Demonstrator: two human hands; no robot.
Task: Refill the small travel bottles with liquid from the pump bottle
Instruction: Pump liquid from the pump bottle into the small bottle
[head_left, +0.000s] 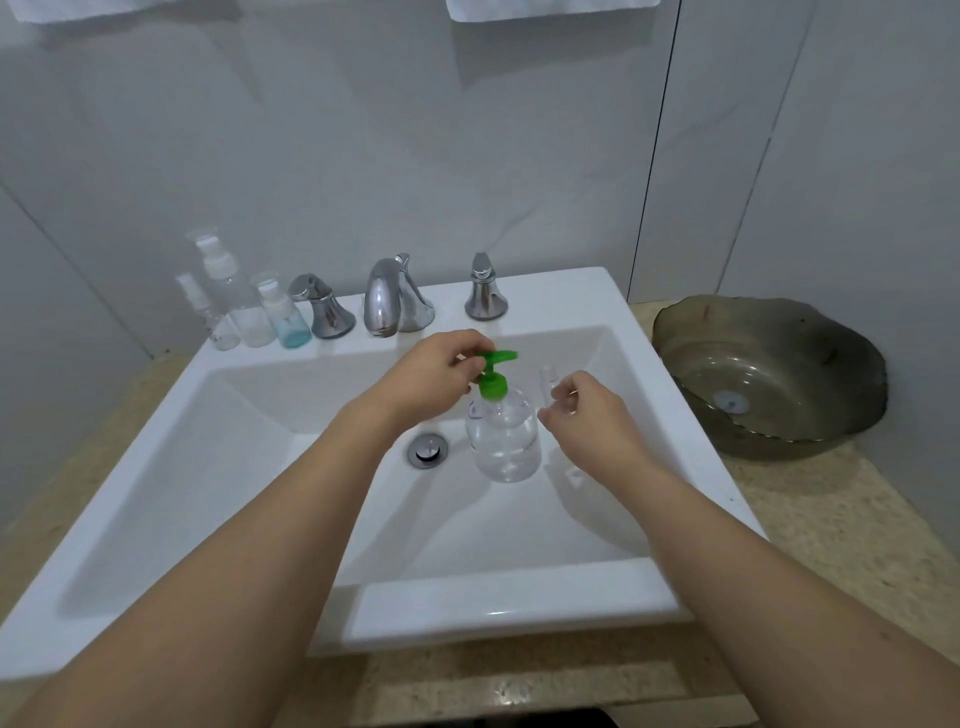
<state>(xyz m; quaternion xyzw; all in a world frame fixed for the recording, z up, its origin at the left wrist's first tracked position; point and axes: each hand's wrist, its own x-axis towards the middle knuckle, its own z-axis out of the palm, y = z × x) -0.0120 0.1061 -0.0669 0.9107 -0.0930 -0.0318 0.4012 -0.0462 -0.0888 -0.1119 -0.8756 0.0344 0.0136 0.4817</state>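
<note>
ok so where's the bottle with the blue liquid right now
In the head view it stands on the sink ledge at back left, the bottle with blue liquid being rightmost of three small bottles, just left of the left tap handle.

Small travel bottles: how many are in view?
4. Three stand on the sink ledge left of the faucet: a thin one, a tall one and a blue-tinted one. The right hand holds a fourth.

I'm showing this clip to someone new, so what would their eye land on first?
Probably the bright green pump of the clear pump bottle standing in the white sink, with the left hand at the pump and the right hand holding a small clear bottle beside it. Next, the travel bottles left of the chrome faucet.
</note>
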